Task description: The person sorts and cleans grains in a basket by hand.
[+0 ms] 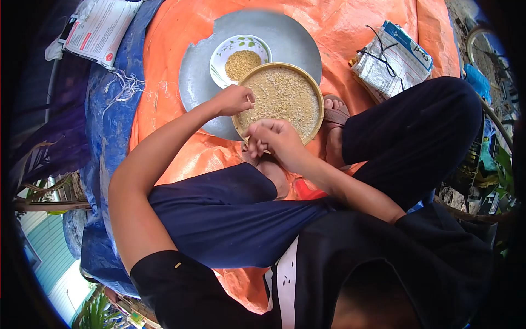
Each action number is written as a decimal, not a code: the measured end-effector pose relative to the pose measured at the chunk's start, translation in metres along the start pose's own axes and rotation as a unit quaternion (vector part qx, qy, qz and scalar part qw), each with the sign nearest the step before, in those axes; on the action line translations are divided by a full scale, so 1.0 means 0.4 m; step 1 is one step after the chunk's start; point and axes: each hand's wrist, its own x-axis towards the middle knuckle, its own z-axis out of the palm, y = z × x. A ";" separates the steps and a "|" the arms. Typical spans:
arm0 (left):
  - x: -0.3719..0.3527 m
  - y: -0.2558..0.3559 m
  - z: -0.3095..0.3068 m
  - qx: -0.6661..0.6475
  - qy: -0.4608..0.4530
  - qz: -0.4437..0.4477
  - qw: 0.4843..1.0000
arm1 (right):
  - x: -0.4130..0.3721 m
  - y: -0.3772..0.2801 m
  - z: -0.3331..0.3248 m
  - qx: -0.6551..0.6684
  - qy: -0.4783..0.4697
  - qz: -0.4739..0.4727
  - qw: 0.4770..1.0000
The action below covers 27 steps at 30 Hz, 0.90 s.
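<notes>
A round woven winnowing tray (319,118) lies tilted in front of me, with pale grain and chaff (282,98) spread over it. My left hand (234,100) is above the tray's left rim, its fingers curled in. Over the near edge hangs my right hand (275,140), thumb and bent fingers drawn together. Whatever either hand pinches is too small to make out. Behind the tray, a white bowl with a green leaf pattern (253,43) holds golden grain (241,65). Bowl and tray both rest on a large round metal sheet (290,35) with a ragged left edge.
An orange tarp (350,33) covers the ground, with a blue tarp (107,142) along its left. Folded sacks (392,63) lie at the right; a printed white bag (101,33) sits at upper left. My sandalled foot (335,118) is beside the tray.
</notes>
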 end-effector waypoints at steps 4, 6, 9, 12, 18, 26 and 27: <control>-0.006 -0.015 0.005 0.024 -0.014 -0.029 0.999 | -0.118 -0.153 0.176 -0.051 -0.140 0.027 0.988; -0.008 -0.019 0.004 0.027 -0.018 -0.035 0.999 | -0.154 -0.149 0.224 -0.034 -0.182 -0.012 0.983; 0.000 -0.025 0.006 0.033 -0.018 -0.024 0.999 | -0.178 -0.157 0.274 -0.109 -0.227 -0.092 0.963; 0.010 -0.014 0.004 0.048 -0.020 -0.025 0.998 | -0.175 -0.159 0.313 -0.105 -0.227 -0.144 0.957; 0.018 0.001 -0.016 0.062 -0.006 -0.015 0.998 | -0.164 -0.160 0.337 -0.156 -0.239 -0.196 0.938; 0.018 0.001 -0.014 0.033 0.046 0.008 0.998 | -0.098 -0.094 0.191 0.220 -0.139 0.053 0.964; 0.015 0.010 -0.015 0.031 0.054 0.004 0.998 | -0.084 -0.092 0.155 0.224 -0.120 0.040 0.966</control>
